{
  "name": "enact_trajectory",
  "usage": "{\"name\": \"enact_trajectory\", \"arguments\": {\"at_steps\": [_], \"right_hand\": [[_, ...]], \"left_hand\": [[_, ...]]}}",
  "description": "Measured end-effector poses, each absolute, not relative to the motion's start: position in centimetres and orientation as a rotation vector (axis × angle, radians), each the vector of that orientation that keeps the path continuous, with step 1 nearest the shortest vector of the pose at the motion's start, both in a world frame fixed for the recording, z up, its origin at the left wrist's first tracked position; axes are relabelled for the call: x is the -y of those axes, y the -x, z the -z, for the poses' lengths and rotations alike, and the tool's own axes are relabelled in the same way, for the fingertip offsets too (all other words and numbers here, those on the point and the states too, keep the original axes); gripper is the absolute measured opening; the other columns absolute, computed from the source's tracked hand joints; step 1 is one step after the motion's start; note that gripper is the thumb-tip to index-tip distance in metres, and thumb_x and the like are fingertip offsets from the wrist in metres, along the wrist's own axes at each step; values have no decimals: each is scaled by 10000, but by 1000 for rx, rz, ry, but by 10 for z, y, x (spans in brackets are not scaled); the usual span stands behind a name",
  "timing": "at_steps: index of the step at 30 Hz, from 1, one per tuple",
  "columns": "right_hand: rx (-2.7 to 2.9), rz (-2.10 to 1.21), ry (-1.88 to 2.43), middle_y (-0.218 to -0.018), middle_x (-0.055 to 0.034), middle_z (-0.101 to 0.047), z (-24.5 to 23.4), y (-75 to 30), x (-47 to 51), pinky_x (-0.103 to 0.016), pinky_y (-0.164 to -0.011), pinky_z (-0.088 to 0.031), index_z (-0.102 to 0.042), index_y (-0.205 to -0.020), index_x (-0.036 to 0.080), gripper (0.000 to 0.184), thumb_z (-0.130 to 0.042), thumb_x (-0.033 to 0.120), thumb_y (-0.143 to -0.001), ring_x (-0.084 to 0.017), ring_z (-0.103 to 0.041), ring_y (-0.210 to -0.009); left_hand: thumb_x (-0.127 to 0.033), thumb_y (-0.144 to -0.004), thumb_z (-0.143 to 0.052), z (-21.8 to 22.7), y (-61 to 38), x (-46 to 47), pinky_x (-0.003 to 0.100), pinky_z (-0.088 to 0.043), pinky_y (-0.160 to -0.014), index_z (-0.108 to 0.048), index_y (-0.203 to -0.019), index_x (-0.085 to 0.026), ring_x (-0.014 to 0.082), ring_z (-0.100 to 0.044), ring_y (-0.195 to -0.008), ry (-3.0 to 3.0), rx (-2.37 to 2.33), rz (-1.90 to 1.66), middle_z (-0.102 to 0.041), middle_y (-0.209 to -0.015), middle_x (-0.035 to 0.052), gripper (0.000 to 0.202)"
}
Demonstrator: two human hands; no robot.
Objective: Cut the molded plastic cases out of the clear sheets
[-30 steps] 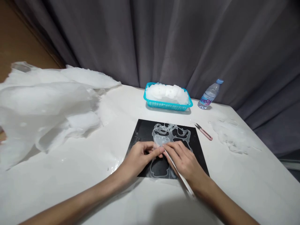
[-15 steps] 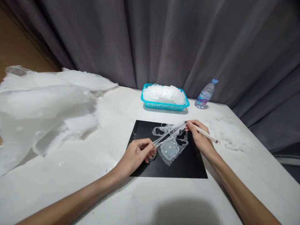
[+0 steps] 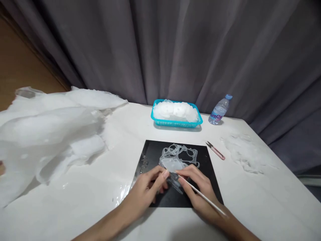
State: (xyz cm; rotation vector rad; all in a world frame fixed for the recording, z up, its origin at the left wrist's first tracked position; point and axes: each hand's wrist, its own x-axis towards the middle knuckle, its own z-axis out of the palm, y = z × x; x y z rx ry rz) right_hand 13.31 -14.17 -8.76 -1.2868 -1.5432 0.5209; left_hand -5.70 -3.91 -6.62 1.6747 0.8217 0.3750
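Observation:
Over the black mat [image 3: 208, 187], my left hand [image 3: 150, 185] pinches the near edge of a translucent, flexible moulded sheet [image 3: 173, 164]. Looping cut-out shapes of thin clear material [image 3: 192, 157] spread across the mat behind that sheet. My right hand [image 3: 200, 187] grips a slim white pen-like tool [image 3: 204, 196], its rear end slanting back over the wrist. The fingertips of both hands nearly meet at the sheet. Exactly where the tool's tip touches is hidden between the fingers.
A blue basket [image 3: 175, 124] full of white translucent pieces stands at the back, beside a water bottle [image 3: 219, 112]. Pink-handled thread snips [image 3: 215, 150] lie right of the mat. Clear scraps [image 3: 245, 154] lie farther right; large white plastic bags [image 3: 55, 134] fill the left.
My right hand has come down and left, close to my left hand. The strip stretched between the hands is no longer held up. The snips have come into sight; the view has tilted up slightly.

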Motion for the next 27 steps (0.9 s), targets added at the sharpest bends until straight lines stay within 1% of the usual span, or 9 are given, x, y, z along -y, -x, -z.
{"name": "enact_trajectory", "arguments": {"at_steps": [2, 6, 8, 10, 12, 16, 20, 23, 27], "right_hand": [[1647, -489, 1238, -1026, -49, -682, 89, -126, 145, -314, -905, -532, -677, -1258, 250, 263, -563, 161, -1038, -178, -652, -948], [1727, -508, 1212, -1078, -65, -688, 79, -125, 148, -366, -951, -523, -669, -1299, 254, 287, -534, 188, -1053, -207, -637, -1023], [1673, -434, 1272, -1051, -66, -678, 74, -133, 146, -403, -949, -511, -721, -1213, 263, 286, -470, 235, -1079, -225, -617, -1033], [1575, -278, 1368, -1071, -79, -657, 74, -145, 142, -452, -983, -478, -753, -1103, 261, 387, -367, 271, -1105, -244, -586, -1076], [1488, -170, 1427, -1136, -94, -640, 78, -155, 135, -478, -1015, -455, -732, -1108, 243, 433, -301, 286, -1117, -252, -568, -1130], [1555, -284, 1464, -1180, -98, -657, 90, -160, 121, -453, -999, -463, -658, -1232, 228, 279, -440, 331, -1091, -251, -576, -1128], [1590, -436, 1423, -1082, -63, -705, 88, -149, 115, -385, -890, -475, -701, -1056, 242, 173, -591, 372, -1030, -241, -571, -1014], [1520, -463, 1373, -947, -42, -700, 84, -143, 116, -351, -795, -463, -692, -955, 232, 154, -616, 355, -1008, -224, -560, -902], [1515, -458, 1344, -876, -24, -687, 81, -144, 118, -340, -748, -439, -677, -909, 232, 139, -612, 312, -1002, -207, -531, -824]], "left_hand": [[-652, -976, -506, 66, 51, 42, 299, -532, -683, -663, -856, -170, 185, -639, -703, -1489, -720, -349, -683, -783, 36, 522], [-547, -825, -788, 70, 44, 35, 292, -538, -746, -714, -823, -143, 178, -654, -723, -1293, -710, -497, -724, -770, 36, 411], [-497, -807, -828, 72, 44, 29, 286, -542, -786, -761, -893, -127, 184, -679, -793, -1227, -718, -514, -768, -881, 77, 386], [-452, -813, -842, 72, 44, 23, 287, -550, -852, -784, -955, -115, 199, -705, -895, -1168, -709, -519, -784, -984, 112, 370], [-408, -805, -862, 71, 44, 20, 297, -561, -898, -784, -982, -115, 208, -723, -945, -1117, -691, -538, -787, -1017, 115, 352], [-343, -756, -908, 68, 39, 23, 320, -583, -917, -765, -1033, -123, 211, -749, -940, -1063, -661, -558, -791, -1039, 106, 381], [-375, -752, -910, 68, 34, 29, 310, -593, -855, -763, -1052, -118, 207, -747, -905, -1065, -653, -574, -792, -1009, 106, 422], [-399, -773, -896, 70, 32, 30, 288, -581, -805, -765, -1026, -114, 186, -729, -861, -1103, -645, -596, -786, -974, 97, 402], [-404, -786, -886, 75, 33, 28, 284, -569, -778, -756, -1002, -123, 185, -713, -849, -1137, -655, -608, -774, -934, 78, 378]]}}
